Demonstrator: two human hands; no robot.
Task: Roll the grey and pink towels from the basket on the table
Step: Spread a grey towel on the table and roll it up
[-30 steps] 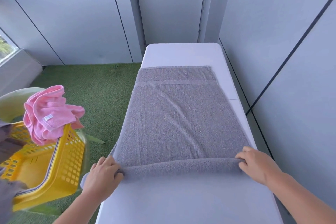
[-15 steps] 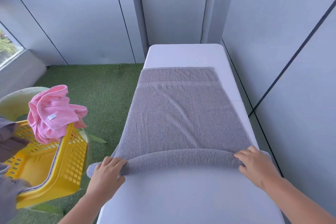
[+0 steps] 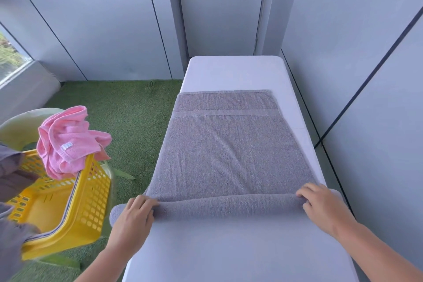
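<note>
The white table (image 3: 240,71) runs away from me, its right side close to the grey wall panels (image 3: 366,52). Green turf (image 3: 128,117) covers the floor to its left.

The grey towel (image 3: 229,155) lies flat along the middle of the table, its banded far end short of the table's far edge. Its near end is wound into a low roll that runs across the table from one of my hands to the other.

The yellow basket (image 3: 91,201) stands on the turf to my left, beside the table and apart from it. The pink towel (image 3: 68,144) is bunched over its far rim, a white tag showing. Some dark grey cloth (image 3: 11,171) hangs over the basket's left side, cut off by the frame edge.

My left hand (image 3: 132,220) is at the left end of the roll, fingers curled over it, gripping the grey towel. A bit of the roll sticks out past that hand, over the table's edge. My right hand (image 3: 322,208) grips the right end the same way, fingers curved over the top.
</note>
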